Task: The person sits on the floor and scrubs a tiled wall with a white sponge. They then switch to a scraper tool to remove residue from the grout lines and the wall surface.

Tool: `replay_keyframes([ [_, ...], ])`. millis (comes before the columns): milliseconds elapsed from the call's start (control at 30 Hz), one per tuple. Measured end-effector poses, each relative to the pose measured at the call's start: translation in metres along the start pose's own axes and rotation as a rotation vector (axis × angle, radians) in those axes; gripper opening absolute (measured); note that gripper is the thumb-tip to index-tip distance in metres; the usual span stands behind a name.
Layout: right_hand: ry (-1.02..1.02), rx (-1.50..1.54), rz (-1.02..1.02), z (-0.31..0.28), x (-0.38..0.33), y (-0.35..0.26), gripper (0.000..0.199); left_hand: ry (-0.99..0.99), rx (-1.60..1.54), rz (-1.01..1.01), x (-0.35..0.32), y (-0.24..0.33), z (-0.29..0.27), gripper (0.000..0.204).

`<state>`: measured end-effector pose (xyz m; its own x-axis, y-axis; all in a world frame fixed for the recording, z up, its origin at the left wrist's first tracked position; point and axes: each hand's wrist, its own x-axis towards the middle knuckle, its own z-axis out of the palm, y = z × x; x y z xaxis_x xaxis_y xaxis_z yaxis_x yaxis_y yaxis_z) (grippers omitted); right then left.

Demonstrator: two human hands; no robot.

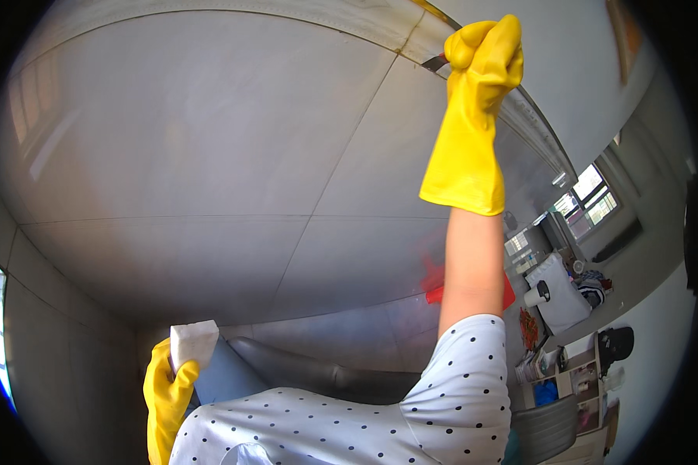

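Raised high at the upper right, my right hand (485, 58), in a long yellow rubber glove, is closed round a scraper (435, 63). Only a small dark, flat end of that tool shows; the fist hides the rest. Its tip is at the pale trim strip (364, 31) that edges the large glossy grey tiles (209, 132). Low on the left, my left hand (167, 387), gloved in yellow too, grips a white block-shaped sponge (195, 342) between thumb and fingers. The sponge is held apart from the tiles.
A dark leather seat (318, 368) lies below the tiles, near my body. Behind my right arm is a red plastic object (436, 295). Farther right are a shelf unit (589, 372) with books, a grey chair (547, 430), a cluttered white surface (558, 291) and a window (589, 201).
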<state>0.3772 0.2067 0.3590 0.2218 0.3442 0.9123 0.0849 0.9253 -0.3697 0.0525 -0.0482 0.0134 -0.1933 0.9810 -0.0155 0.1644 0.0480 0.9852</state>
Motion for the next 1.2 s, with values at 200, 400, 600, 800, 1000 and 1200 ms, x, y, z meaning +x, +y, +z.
replay_keyframes([
  [200,0.050,-0.115,-0.038,-0.019,0.008,0.016,0.047,0.025,0.022,-0.005,-0.003,0.003,-0.007,0.065],
  [400,0.146,-0.088,-0.012,-0.018,0.009,0.017,0.048,0.034,-0.034,0.000,-0.004,-0.003,-0.005,0.069],
  [600,0.150,-0.035,-0.069,-0.013,0.009,0.019,0.047,0.015,-0.030,0.031,-0.004,-0.011,-0.008,0.069],
  [800,0.056,0.012,-0.064,-0.007,0.003,0.007,0.046,0.012,-0.014,0.062,-0.005,-0.007,-0.008,0.067],
  [1000,0.140,-0.105,-0.113,-0.009,-0.002,0.014,0.049,0.035,0.011,0.047,-0.004,-0.002,-0.004,0.068],
  [1200,0.088,-0.078,0.066,-0.009,-0.008,0.008,0.054,0.008,-0.028,0.017,-0.008,-0.004,-0.004,0.067],
])
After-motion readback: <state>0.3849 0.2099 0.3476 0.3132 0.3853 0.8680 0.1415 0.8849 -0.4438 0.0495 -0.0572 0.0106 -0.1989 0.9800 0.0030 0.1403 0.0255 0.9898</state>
